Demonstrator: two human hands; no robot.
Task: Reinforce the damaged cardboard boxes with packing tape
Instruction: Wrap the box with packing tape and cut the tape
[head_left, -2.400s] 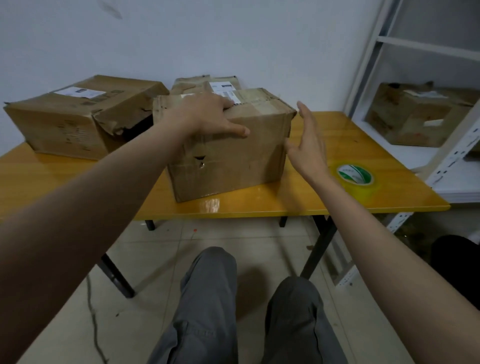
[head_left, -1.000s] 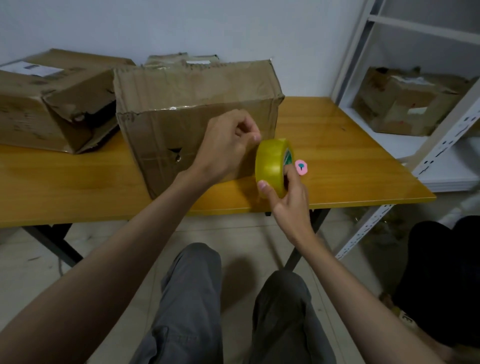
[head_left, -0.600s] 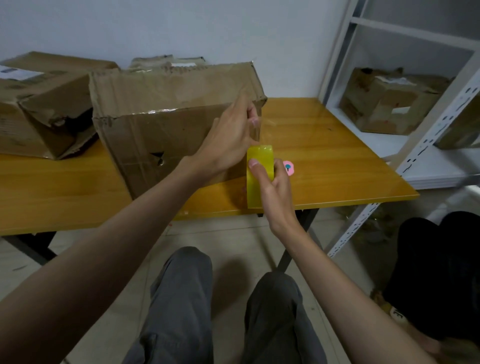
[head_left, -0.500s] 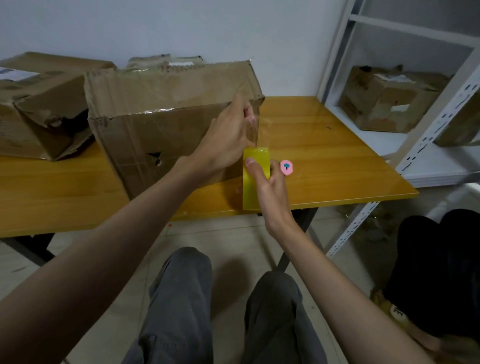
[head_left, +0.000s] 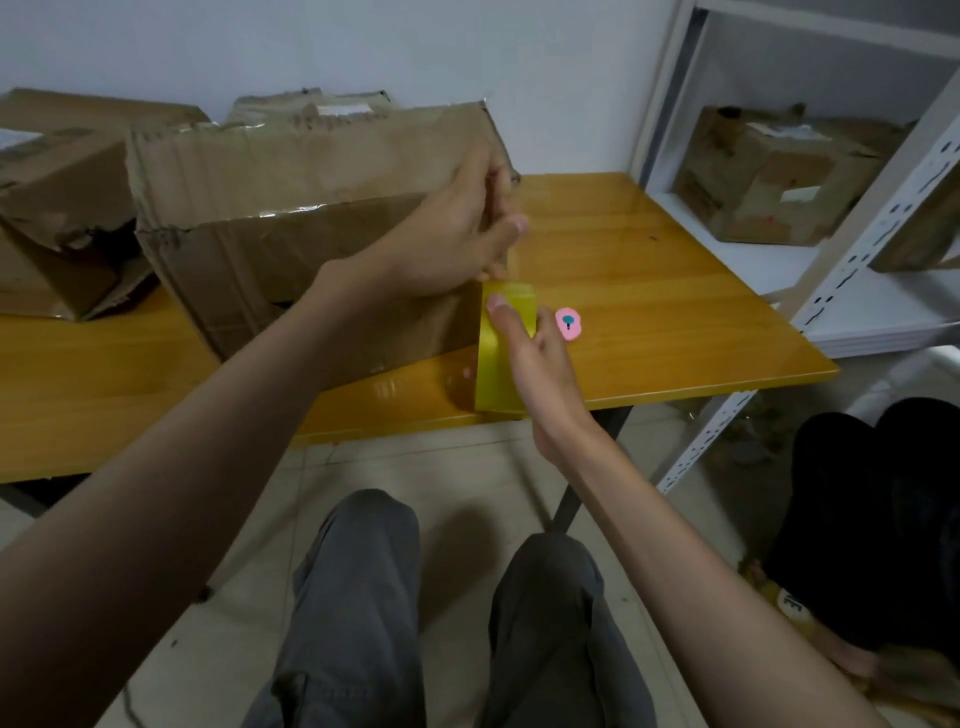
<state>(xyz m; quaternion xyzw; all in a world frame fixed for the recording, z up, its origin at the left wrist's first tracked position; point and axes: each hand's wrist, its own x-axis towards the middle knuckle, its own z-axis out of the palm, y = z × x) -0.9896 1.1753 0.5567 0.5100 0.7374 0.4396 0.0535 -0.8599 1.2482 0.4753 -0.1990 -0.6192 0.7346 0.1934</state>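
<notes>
**Tape started at the right corner of the box**

While the left hand (head_left: 447, 244) lies against the right end of the damaged box (head_left: 291, 228), its fingers nearly straight and reaching around the vertical corner, it seems to press the free end of the tape onto the cardboard so that the strip cannot lift. It pinches nothing that I can see. The right hand (head_left: 530, 348) grips the tape roll (head_left: 498, 358), fingers curled over its rim, and holds it on edge just beside the same corner, close to the front edge of the table (head_left: 675, 312). I judge that the roll is kept low and tight against the box so the tape comes off under tension along the front face.

The box stands near the front edge, toward the right half of the table. Its top flap is wrinkled, the upper left corner is torn and ragged, and an old shiny strip of tape runs along the top front edge. The roll is yellowish and translucent. A small pink object (head_left: 569, 325) lies on the table just behind the right hand. A second crushed box (head_left: 62, 208) sits at the left edge, touching or almost touching the first one.
</notes>
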